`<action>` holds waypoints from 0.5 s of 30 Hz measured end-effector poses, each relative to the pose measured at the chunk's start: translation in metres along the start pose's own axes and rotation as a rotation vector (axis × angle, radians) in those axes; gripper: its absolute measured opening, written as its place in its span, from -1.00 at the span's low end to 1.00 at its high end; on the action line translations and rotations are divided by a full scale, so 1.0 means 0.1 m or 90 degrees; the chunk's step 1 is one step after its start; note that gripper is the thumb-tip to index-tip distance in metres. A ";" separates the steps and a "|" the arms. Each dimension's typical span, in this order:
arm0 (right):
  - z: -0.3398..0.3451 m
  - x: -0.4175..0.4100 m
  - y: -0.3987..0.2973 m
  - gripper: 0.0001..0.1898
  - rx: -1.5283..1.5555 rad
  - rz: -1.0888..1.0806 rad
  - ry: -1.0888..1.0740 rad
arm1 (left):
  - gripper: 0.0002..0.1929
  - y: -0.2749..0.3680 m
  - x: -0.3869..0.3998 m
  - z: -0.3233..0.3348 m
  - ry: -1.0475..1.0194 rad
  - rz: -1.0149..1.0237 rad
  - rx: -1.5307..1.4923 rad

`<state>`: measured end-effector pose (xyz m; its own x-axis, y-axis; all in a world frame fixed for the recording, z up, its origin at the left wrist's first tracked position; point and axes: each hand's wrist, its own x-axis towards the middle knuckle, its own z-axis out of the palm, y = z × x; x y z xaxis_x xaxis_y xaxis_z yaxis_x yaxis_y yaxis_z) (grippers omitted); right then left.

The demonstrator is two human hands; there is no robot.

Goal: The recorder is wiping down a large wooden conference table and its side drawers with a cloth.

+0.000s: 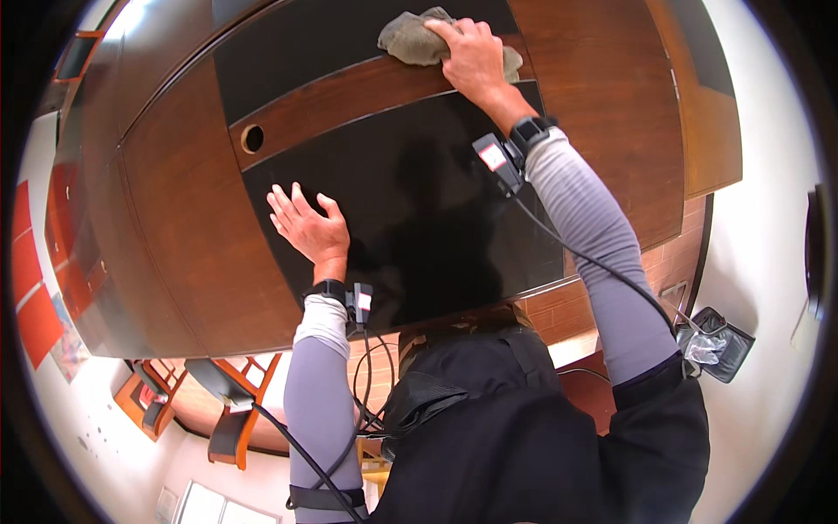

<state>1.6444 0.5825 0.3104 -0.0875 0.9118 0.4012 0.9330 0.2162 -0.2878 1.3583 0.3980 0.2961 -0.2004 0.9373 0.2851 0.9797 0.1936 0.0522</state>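
My right hand [476,60] grips a crumpled grey-brown cloth [414,40] at the far side of a dark wooden desk [609,124]. The cloth rests across a brown wooden strip [353,92] and the black panel [308,56] behind it. Fingers spread, my left hand [309,223] is over the left edge of the near black panel [393,196]; whether it touches the surface I cannot tell. A dark reflection shows in that glossy panel. Both wrists wear black straps with small cabled devices.
A round cable hole [253,139] sits at the left end of the strip. Wooden chairs with dark seats [229,439] stand at lower left. On the right, a black padded seat [717,344] holds clear plastic. A black cable [589,259] runs along my right arm.
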 end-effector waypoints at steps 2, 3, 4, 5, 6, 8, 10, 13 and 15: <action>0.02 0.02 0.03 -0.53 0.010 -0.017 0.027 | -0.53 -0.01 0.04 0.02 0.024 0.013 0.000; 0.02 0.01 0.03 -0.54 0.031 -0.035 0.050 | -0.54 -0.01 0.07 0.03 0.030 0.011 0.003; -0.01 -0.08 0.01 -0.54 0.037 -0.035 0.047 | -0.55 -0.02 0.06 0.03 0.033 0.014 0.011; -0.07 -0.21 -0.01 -0.54 0.055 -0.054 0.025 | -0.55 -0.02 0.06 0.02 0.037 0.020 0.016; -0.15 -0.35 -0.05 -0.54 0.072 -0.075 0.005 | -0.55 -0.04 0.04 0.02 0.037 0.019 0.018; -0.33 -0.71 -0.14 -0.50 0.121 -0.086 0.003 | -0.56 -0.03 0.04 0.02 0.040 0.020 0.021; -0.58 -1.10 -0.22 -0.49 0.154 -0.094 -0.015 | -0.57 -0.05 0.03 0.05 0.056 0.027 0.015; -0.94 -1.74 -0.29 -0.47 0.168 -0.087 -0.064 | -0.56 -0.10 0.01 0.11 0.068 0.034 0.011; -1.19 -2.15 -0.28 -0.45 0.185 -0.066 -0.112 | -0.56 -0.12 0.02 0.12 0.068 0.033 0.015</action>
<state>1.6787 0.3386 0.3355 -0.2596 0.9204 0.2924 0.7797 0.3784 -0.4989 1.3461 0.4013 0.2844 -0.1465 0.9105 0.3866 0.9881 0.1536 0.0125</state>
